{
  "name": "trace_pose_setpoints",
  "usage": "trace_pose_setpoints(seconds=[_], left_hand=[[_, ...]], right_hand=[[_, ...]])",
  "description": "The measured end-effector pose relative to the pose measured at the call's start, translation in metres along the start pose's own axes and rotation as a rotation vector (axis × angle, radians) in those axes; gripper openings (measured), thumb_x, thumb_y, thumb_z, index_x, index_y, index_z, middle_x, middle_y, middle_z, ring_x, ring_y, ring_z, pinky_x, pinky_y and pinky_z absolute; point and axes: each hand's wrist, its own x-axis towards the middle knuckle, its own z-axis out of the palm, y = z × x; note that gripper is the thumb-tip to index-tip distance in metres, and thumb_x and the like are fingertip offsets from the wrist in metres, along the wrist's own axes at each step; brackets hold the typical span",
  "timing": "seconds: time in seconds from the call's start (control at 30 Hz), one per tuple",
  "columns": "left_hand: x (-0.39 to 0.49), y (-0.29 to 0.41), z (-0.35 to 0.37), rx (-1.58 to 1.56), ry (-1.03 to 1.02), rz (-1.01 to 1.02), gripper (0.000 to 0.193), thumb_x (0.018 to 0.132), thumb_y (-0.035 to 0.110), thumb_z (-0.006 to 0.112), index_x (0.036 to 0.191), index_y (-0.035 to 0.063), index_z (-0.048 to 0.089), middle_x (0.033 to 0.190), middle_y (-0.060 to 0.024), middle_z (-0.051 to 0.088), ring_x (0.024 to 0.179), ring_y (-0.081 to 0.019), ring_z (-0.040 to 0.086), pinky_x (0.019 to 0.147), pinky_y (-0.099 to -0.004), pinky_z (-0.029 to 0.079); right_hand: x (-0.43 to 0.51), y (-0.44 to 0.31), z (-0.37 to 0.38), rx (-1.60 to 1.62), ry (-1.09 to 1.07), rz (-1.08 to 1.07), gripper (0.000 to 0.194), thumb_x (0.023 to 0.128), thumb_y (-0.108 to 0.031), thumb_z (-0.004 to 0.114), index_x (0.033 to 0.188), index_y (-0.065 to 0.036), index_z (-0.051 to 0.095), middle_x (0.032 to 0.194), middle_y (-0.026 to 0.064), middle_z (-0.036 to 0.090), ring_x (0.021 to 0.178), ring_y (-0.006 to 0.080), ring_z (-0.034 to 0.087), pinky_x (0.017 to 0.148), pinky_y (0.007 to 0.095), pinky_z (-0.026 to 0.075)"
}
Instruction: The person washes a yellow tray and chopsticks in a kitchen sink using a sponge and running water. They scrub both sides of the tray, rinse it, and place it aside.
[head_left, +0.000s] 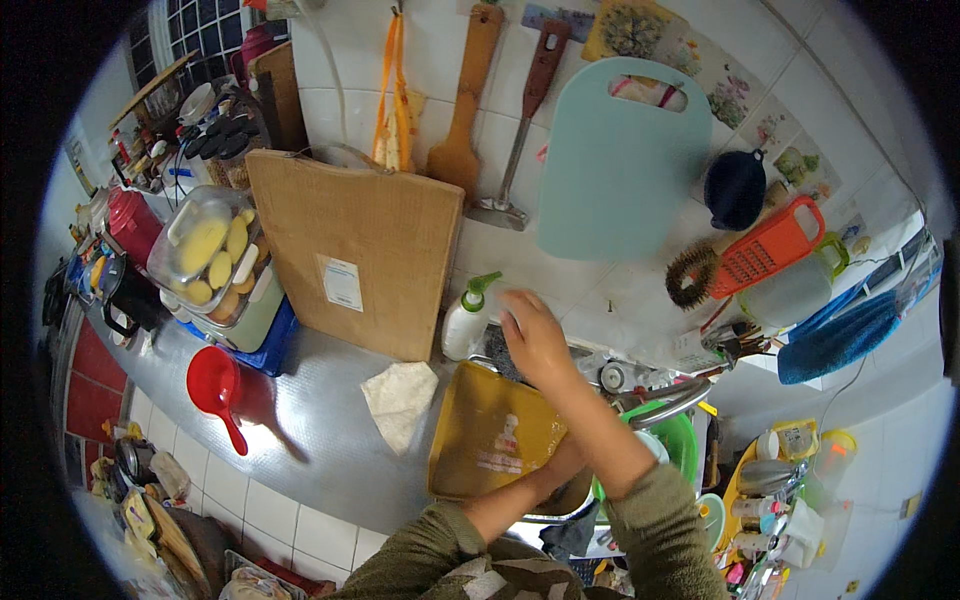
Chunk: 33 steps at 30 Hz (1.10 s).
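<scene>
My right hand (534, 337) is raised over the far edge of the sink area, just right of a white pump bottle (463, 326) with a green head. Its fingers are bent and blurred, so whether they hold anything is unclear. My left forearm (517, 499) reaches across beneath the right one, which hides most of the left hand. A yellow-brown rectangular basin (480, 427) with a printed figure lies under my arms. Behind the right forearm sits a green basin (679, 435) with a white bowl (651, 445). A dark scouring pad (501, 352) is near the bottle.
A folded cream cloth (401, 405) and a red ladle (214, 382) lie on the steel counter (322, 450). A wooden board (360, 247) leans on the wall beside stacked food containers (214, 262). The curved tap (667, 405) is right of my forearm. Above hangs a pale-blue cutting board (622, 165).
</scene>
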Motion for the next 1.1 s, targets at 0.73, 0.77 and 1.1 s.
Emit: trace_pose_setpoints(seconds=[0.73,0.77,1.1], left_hand=[[0.004,0.041,0.039,0.041,0.124,0.052,0.04,0.106,0.031,0.035,0.079,0.0038,0.045,0.072,0.0021,0.037,0.067,-0.0121,0.035,0.062,-0.031,0.035],[0.006,0.033,0.028,0.102,0.078,0.061,0.04,0.106,0.032,0.036,0.079,0.0039,0.046,0.073,0.0021,0.036,0.067,-0.0117,0.035,0.062,-0.0302,0.035],[0.01,0.027,0.029,0.041,0.095,0.104,0.037,0.105,0.029,0.04,0.076,0.0057,0.042,0.075,0.0025,0.032,0.069,-0.0091,0.032,0.061,-0.0276,0.031]], right_hand=[[0.075,0.071,0.014,0.663,-0.804,0.891,0.054,0.091,-0.055,0.059,0.081,-0.001,0.062,0.069,0.0106,0.062,0.059,0.0205,0.061,0.056,0.0352,0.052],[0.076,0.07,0.013,0.734,-0.832,0.921,0.053,0.092,-0.053,0.058,0.084,-0.001,0.062,0.07,0.0111,0.062,0.06,0.0215,0.061,0.058,0.0357,0.054],[0.067,0.079,0.017,0.764,-0.818,1.03,0.062,0.08,-0.06,0.069,0.088,0.0,0.062,0.078,0.0133,0.063,0.067,0.0211,0.063,0.063,0.0343,0.055]])
